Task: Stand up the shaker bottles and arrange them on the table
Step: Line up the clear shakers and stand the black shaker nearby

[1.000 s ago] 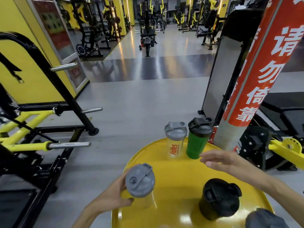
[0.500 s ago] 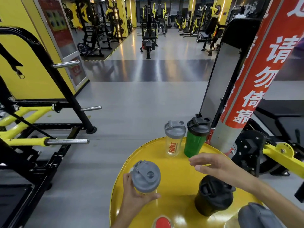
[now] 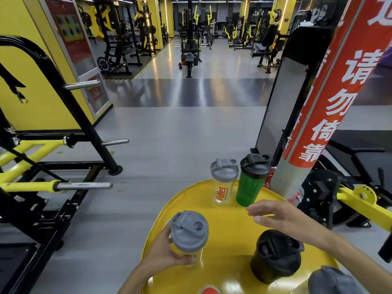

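The left hand [image 3: 167, 249] is wrapping its fingers around a clear plastic shaker bottle with a grey flip lid [image 3: 189, 236], holding it upright near the left edge of the round yellow table [image 3: 231, 234], while the right hand [image 3: 280, 215] is hanging open and empty over the middle of the table. To do this well, I think the left hand should be lowering the bottle straight down until its bottom is sitting flat, then letting go gently. It would look neat near the clear bottle with orange letters [image 3: 223, 183] and the green bottle with a black lid [image 3: 252, 181] standing side by side at the far edge, leaving room for the black bottle [image 3: 275, 257] close by.
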Tool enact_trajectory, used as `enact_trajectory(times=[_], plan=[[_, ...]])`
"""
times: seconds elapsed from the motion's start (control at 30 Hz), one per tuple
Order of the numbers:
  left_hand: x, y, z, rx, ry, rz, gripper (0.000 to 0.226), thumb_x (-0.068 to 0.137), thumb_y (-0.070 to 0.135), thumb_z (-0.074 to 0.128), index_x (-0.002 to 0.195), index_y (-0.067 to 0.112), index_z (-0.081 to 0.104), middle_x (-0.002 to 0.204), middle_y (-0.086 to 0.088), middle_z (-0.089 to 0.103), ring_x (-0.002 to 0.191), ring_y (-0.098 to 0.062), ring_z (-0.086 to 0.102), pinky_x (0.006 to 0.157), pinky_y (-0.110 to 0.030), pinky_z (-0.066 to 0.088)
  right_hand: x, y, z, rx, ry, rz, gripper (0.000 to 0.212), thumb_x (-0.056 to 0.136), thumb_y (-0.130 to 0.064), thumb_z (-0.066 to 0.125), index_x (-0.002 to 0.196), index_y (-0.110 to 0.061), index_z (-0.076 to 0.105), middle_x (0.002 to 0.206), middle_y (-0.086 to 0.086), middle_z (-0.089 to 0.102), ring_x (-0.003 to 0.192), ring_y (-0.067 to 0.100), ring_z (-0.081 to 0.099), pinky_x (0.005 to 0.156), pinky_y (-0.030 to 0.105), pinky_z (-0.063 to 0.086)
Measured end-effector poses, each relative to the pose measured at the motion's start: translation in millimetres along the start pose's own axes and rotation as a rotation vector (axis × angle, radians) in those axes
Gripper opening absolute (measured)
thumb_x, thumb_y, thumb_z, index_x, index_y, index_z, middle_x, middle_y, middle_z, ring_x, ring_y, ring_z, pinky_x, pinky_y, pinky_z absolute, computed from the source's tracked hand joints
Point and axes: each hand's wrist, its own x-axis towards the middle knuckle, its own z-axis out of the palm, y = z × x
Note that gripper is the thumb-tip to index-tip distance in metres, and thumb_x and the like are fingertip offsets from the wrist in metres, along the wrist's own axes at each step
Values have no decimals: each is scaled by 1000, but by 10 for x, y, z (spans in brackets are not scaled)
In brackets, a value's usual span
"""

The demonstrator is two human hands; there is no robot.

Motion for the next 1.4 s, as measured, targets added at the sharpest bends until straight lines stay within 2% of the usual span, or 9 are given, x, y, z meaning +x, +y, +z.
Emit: enact_trajectory(times=[0.1,0.2,0.27,0.33,0.47,0.77,1.07,1.3,1.4], plan=[[174,62,43,-42,106,-38,103,44,8,102,131,26,49,125,3,65,112,-19,64,79,-27,60,-11,0,0,4,10,-9,29,92,-34,67,120,-28,70,118,-15,73,116,3,65,99,30,54],[487,224,49,-16,183,-28,96,41,21,102,124,20,54,120,6,65,108,-3,61,81,-15,51,-15,17,-12,-2,28,-1,27,93,-31,68,120,-29,70,118,-16,73,116,1,65,100,31,54],[719,348,50,-27,208,-28,92,42,24,101,121,17,54,119,5,63,107,0,58,87,-21,48,-21,26,-16,-12,34,5,26,94,-31,68,120,-30,70,118,-18,72,116,0,64,100,31,54],[967,403,61,-59,238,-37,85,52,7,99,124,9,53,121,-2,61,111,-12,58,94,-32,47,-20,43,-11,-29,37,8,27,93,-33,68,120,-31,70,119,-18,72,117,-1,64,101,31,53],[1340,409,119,-40,266,-42,86,54,-1,96,127,0,50,125,-12,59,121,-25,55,89,-30,47,6,110,16,-49,52,26,28,92,-39,68,120,-35,69,120,-20,71,117,-1,63,102,34,52],[1505,312,137,-31,245,-45,79,52,-2,96,117,12,52,117,-7,61,107,-19,59,87,-31,50,44,178,18,-41,80,28,26,94,-38,68,120,-35,69,119,-21,71,116,-3,63,101,32,53],[1399,276,138,23,362,-37,84,54,4,97,124,4,52,115,-5,60,104,-17,56,84,-29,48,-76,295,-19,-66,62,54,30,91,-41,70,120,-36,69,120,-22,70,117,-3,63,103,35,52],[1348,237,154,1,303,-35,82,53,5,97,120,15,51,120,-4,57,115,-23,55,89,-36,50,-290,321,-96,-166,-131,91,62,80,-55,78,136,-50,50,139,-29,51,132,-11,43,112,19,36],[1218,214,95,15,273,-51,95,56,14,97,134,15,44,129,-3,50,120,-21,49,94,-37,47,-351,298,-98,-289,-270,121,88,71,-57,85,144,-54,36,142,-29,38,132,-9,39,108,13,36]])
